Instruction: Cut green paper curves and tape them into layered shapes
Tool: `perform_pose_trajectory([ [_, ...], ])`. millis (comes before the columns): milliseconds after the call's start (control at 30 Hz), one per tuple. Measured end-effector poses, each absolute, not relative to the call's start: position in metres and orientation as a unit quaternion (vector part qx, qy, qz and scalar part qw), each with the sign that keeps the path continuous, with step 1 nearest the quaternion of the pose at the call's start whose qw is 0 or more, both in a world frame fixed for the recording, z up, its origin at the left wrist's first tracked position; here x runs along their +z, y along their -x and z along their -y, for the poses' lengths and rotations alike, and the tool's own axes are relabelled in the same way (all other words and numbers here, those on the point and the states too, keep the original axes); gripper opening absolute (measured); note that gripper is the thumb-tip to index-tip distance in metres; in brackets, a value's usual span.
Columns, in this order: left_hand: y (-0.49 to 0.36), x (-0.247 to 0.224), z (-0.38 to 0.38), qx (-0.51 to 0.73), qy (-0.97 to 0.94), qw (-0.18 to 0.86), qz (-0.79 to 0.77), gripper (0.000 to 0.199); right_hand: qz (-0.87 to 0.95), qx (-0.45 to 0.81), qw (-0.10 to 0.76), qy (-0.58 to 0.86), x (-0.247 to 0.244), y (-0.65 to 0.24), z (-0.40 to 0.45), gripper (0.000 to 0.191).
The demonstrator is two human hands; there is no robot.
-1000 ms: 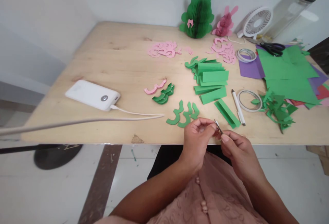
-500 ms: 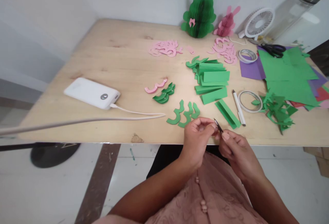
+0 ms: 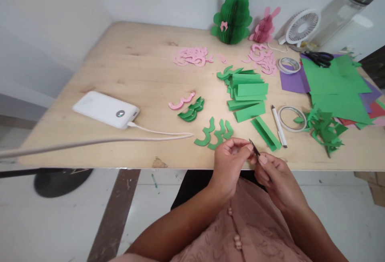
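Note:
My right hand (image 3: 275, 174) is closed around a slim black pointed tool (image 3: 254, 147) whose end looks split into two fine tips. Whether it is tweezers or small scissors I cannot tell. Beside it, my left hand (image 3: 230, 164) has its thumb and fingers pinched together at the tool's tip. Anything between those fingers is hidden. Both hands are over the table's front edge. Wavy green paper cutouts (image 3: 205, 136) lie just beyond my left hand. Further back are a glossy dark green cutout stack (image 3: 192, 111) and a pink wavy strip (image 3: 181, 101).
Folded green paper strips (image 3: 251, 90) lie mid-table, with a white pen (image 3: 279, 127) and tape roll (image 3: 292, 118) to their right. Green scraps (image 3: 327, 129) and coloured sheets (image 3: 338, 81) fill the right. A white power bank (image 3: 105, 109) trails a cable. Paper rabbits (image 3: 233, 17) stand behind.
The whole view has shifted very slightly. Both hands keep the same pinch and grip, and nothing on the table has visibly moved.

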State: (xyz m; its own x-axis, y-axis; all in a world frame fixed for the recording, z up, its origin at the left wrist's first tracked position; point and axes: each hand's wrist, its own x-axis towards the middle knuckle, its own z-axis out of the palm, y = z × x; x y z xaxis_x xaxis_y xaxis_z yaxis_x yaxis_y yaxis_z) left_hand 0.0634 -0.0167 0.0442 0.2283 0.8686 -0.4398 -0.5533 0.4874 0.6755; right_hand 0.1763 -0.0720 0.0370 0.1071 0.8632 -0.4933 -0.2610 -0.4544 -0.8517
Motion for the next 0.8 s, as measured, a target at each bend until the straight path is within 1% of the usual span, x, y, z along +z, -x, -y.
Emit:
perform_pose_trajectory([
  [167, -0.063, 0.045, 0.017, 0.471, -0.189, 0.754, -0.417, 0.010, 0.292, 0.570, 0.452, 0.620, 0.035, -0.177, 0.073, 0.037],
  [433, -0.062, 0.047, 0.019, 0.475, -0.181, 0.752, -0.419, 0.005, 0.372, 0.495, 0.416, 0.666, 0.041, -0.177, 0.071, 0.036],
  [800, -0.059, 0.036, 0.022, 0.466, -0.188, 0.752, -0.427, 0.010, 0.431, 0.435, 0.390, 0.688, 0.038, -0.176, 0.076, 0.022],
])
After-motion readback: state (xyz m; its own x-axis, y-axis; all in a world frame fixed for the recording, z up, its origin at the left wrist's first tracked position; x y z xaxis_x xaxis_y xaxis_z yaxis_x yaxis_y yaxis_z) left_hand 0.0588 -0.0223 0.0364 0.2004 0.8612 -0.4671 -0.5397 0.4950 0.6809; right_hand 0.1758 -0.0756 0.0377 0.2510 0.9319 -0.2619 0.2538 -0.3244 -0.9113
